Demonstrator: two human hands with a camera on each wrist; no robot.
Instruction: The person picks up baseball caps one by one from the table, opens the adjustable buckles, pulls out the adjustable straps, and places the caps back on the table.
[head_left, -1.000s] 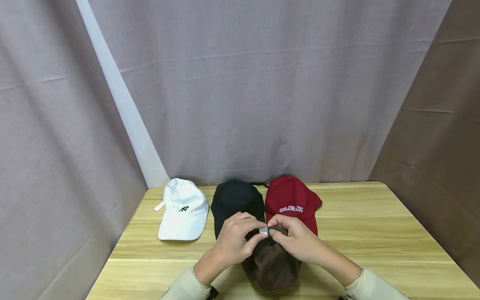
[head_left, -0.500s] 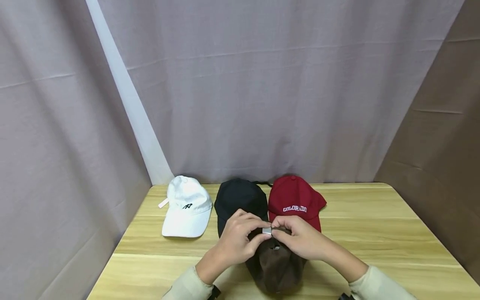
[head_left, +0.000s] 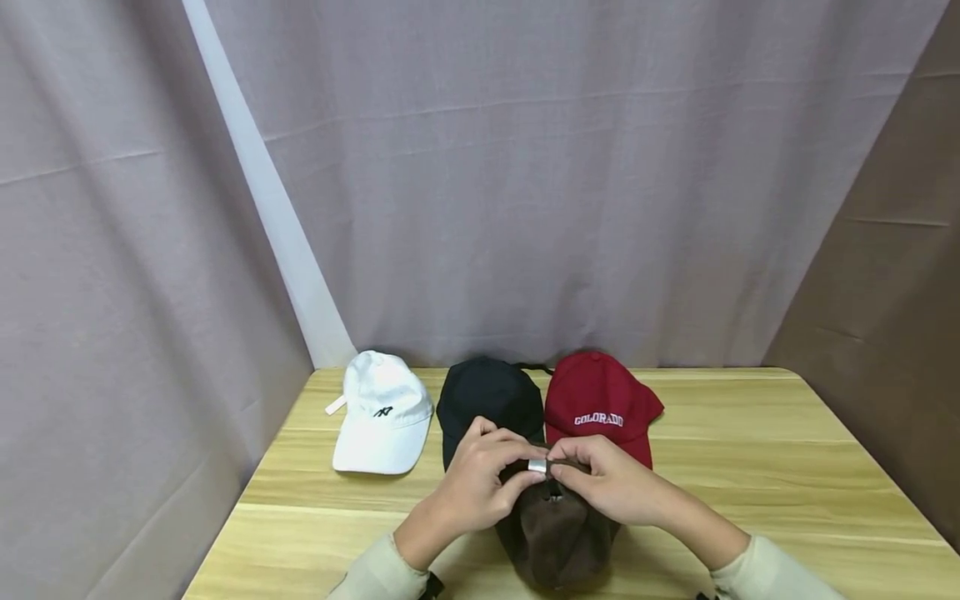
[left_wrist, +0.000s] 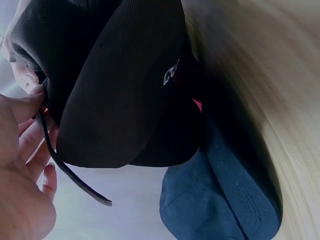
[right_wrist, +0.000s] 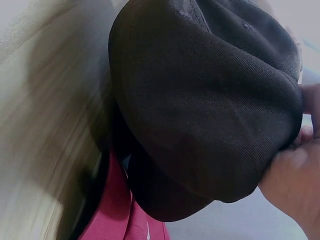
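Note:
A dark brown baseball cap [head_left: 562, 546] is between my two hands near the front of the table, its rear opening and strap turned upward. My left hand [head_left: 480, 479] pinches the strap by a small silver buckle [head_left: 537, 465] between thumb and forefinger. Right beside it, the thumb and forefinger of my right hand [head_left: 611, 483] pinch the cap's back edge at the strap. In the left wrist view, a thin dark strap end [left_wrist: 75, 177] hangs loose below the left fingers. The right wrist view shows the cap's crown [right_wrist: 200, 100] covering most of the right fingertips.
Along the back of the table [head_left: 750, 467] stand a white cap [head_left: 382, 417], a black cap [head_left: 491, 396] and a red cap [head_left: 600, 396] lettered COLORADO. The hands and brown cap partly cover the black and red brims. A grey curtain [head_left: 487, 208] hangs behind.
The whole head view has shifted, so the scene sits slightly farther right. Both hands keep their pinch at the strap, and a small gap below the buckle now shows more clearly.

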